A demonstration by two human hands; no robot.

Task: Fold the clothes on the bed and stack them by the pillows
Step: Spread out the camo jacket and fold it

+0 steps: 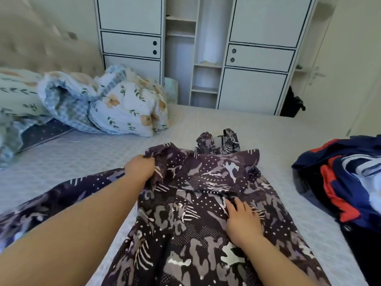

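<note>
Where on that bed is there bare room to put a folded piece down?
Bare mattress lies between the floral pillows and the patterned dress, and beyond the dress toward the wardrobe. The right edge is crowded by the navy-and-red clothes pile.

- Bright, soft, even daylight; source not visible.
- Faint shadows only, under the forearms and beside the clothes pile (348,182).
- Wide-angle bending: wardrobe (206,50) lines lean outward.
- Headboard (41,44) and left edge smeared; overall slightly soft, no glare.

Bare bed (82,153) lies between the pillows (123,104) and the clothes pile (346,182).
</note>
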